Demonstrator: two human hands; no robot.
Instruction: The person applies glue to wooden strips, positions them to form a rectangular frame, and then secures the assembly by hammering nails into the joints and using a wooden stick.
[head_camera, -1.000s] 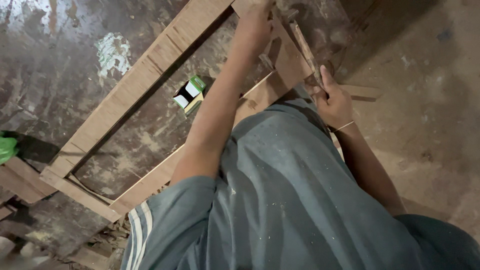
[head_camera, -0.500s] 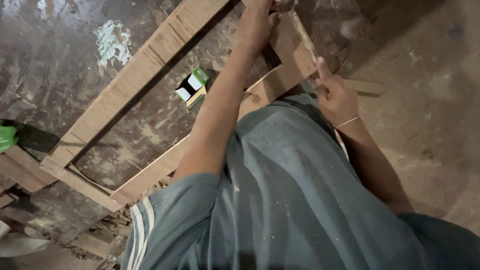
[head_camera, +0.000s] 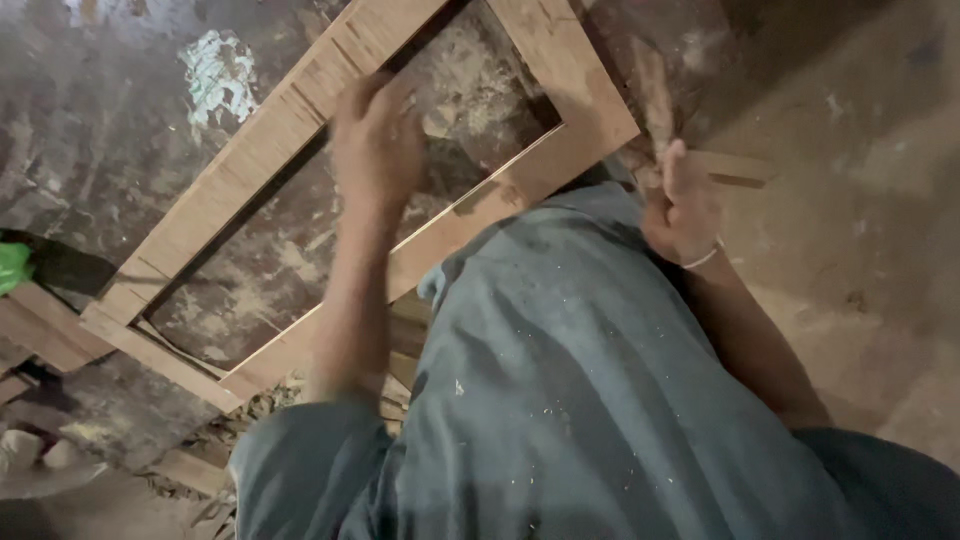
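A rectangular wooden frame (head_camera: 230, 170) lies flat on the stained floor in front of me. My left hand (head_camera: 378, 140) is blurred, its fingers curled, and reaches over the frame's near rail into the opening. Whether it holds anything does not show. My right hand (head_camera: 685, 205) sits just outside the frame's right corner, closed around a worn wooden tool handle (head_camera: 652, 95) that points away from me. A thin bracelet is on that wrist. My grey-blue garment (head_camera: 600, 380) fills the lower part of the view.
The floor (head_camera: 120, 90) is dark and blotched with pale paint and sawdust. Loose wood offcuts (head_camera: 40, 335) lie by the frame's left corner, next to a green object (head_camera: 10, 265) at the left edge. More scraps (head_camera: 190, 470) sit near my knee.
My left hand came back from the frame's far corner to the middle of the opening. The small green, white and black box that lay there is out of sight. The view has closed in.
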